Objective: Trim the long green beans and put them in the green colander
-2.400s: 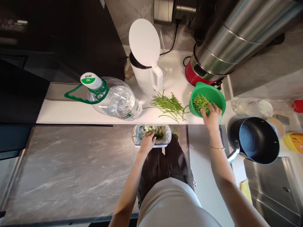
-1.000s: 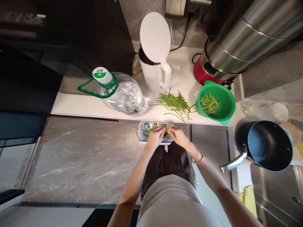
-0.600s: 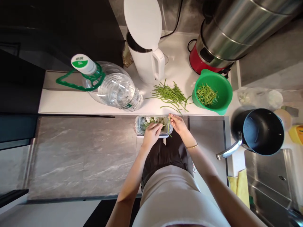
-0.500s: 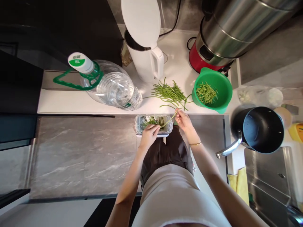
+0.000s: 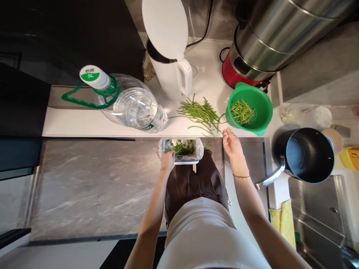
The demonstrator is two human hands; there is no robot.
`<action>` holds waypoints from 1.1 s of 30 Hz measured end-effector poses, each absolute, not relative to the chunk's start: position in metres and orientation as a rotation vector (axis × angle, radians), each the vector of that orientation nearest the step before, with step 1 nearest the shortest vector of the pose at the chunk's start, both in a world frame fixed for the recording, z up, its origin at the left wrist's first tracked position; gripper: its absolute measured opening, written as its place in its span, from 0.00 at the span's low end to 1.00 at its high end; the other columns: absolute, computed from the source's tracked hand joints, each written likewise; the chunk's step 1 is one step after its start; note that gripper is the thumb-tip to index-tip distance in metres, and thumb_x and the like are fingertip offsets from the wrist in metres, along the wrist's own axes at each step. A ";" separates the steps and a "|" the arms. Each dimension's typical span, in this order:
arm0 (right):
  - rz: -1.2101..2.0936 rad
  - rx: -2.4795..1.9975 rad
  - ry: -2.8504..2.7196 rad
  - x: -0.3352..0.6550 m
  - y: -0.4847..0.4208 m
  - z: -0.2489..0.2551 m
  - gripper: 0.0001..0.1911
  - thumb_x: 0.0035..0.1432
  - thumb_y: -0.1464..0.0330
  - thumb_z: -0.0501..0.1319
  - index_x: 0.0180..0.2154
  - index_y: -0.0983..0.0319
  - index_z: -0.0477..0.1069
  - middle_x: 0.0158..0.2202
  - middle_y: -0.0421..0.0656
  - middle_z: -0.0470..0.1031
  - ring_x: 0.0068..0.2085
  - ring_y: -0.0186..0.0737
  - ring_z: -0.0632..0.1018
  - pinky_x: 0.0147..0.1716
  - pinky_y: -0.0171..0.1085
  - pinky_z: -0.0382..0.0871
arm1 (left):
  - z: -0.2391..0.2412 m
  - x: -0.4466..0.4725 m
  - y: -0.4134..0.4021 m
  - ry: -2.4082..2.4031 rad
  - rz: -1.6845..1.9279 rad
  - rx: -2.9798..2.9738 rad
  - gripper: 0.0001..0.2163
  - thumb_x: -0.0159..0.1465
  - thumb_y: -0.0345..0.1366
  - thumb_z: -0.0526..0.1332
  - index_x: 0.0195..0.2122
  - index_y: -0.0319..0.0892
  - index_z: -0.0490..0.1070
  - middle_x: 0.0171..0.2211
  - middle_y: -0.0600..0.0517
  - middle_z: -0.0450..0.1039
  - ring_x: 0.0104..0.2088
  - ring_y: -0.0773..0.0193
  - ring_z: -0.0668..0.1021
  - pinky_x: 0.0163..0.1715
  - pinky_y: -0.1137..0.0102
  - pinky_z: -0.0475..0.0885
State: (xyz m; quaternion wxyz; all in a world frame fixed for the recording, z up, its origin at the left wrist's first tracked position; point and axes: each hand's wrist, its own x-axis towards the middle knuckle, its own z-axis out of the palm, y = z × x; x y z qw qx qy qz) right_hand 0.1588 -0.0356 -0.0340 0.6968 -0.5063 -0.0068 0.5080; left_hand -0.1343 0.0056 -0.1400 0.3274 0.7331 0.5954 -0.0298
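My right hand (image 5: 232, 144) is just off the counter's front edge, below the green colander. Its thumb and fingers pinch a long thin green stem (image 5: 211, 134), which points left. My left hand (image 5: 167, 160) is closed at the left side of the lined waste bin (image 5: 199, 149); whatever its fingers hold is hidden. Green scraps (image 5: 183, 147) and something white lie inside the bin. A pile of long green stems (image 5: 200, 112) rests on the white counter. Short cut green pieces (image 5: 241, 112) are in the green colander (image 5: 263, 106).
A large water bottle (image 5: 137, 106) and a white kettle (image 5: 168, 74) with its lid up stand on the counter. Behind the colander is a red and steel cooker (image 5: 238, 67). At right are a dark pot (image 5: 310, 155), a sink (image 5: 316, 209) and a yellow cloth (image 5: 286, 220).
My hands have moved apart from the stem they both held. The right went right with a stem in its fingers; the left went left to the bin's side.
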 end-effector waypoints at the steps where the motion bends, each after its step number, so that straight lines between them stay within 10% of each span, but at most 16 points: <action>1: 1.128 -1.113 -0.005 0.157 -0.036 -0.032 0.07 0.48 0.71 0.67 0.31 0.58 0.72 0.31 0.37 0.75 0.31 0.24 0.76 0.28 0.20 0.75 | -0.142 -0.132 0.006 1.580 -0.079 1.920 0.12 0.62 0.31 0.52 0.32 0.38 0.76 0.30 0.45 0.77 0.36 0.56 0.77 0.52 0.55 0.59; 11: 1.355 -0.999 0.118 0.130 -0.039 -0.032 0.07 0.47 0.71 0.68 0.30 0.62 0.72 0.28 0.36 0.76 0.23 0.20 0.73 0.22 0.16 0.70 | -0.083 -0.085 -0.001 1.096 0.551 1.916 0.15 0.63 0.40 0.56 0.51 0.46 0.70 0.50 0.49 0.72 0.52 0.60 0.71 0.54 0.62 0.65; 33: 1.534 -1.463 -0.642 0.100 -0.040 -0.036 0.17 0.45 0.62 0.68 0.39 0.60 0.77 0.22 0.36 0.72 0.20 0.28 0.68 0.20 0.31 0.66 | -0.023 -0.078 0.008 0.862 0.455 2.261 0.11 0.62 0.32 0.54 0.36 0.47 0.77 0.34 0.51 0.77 0.37 0.60 0.73 0.46 0.60 0.64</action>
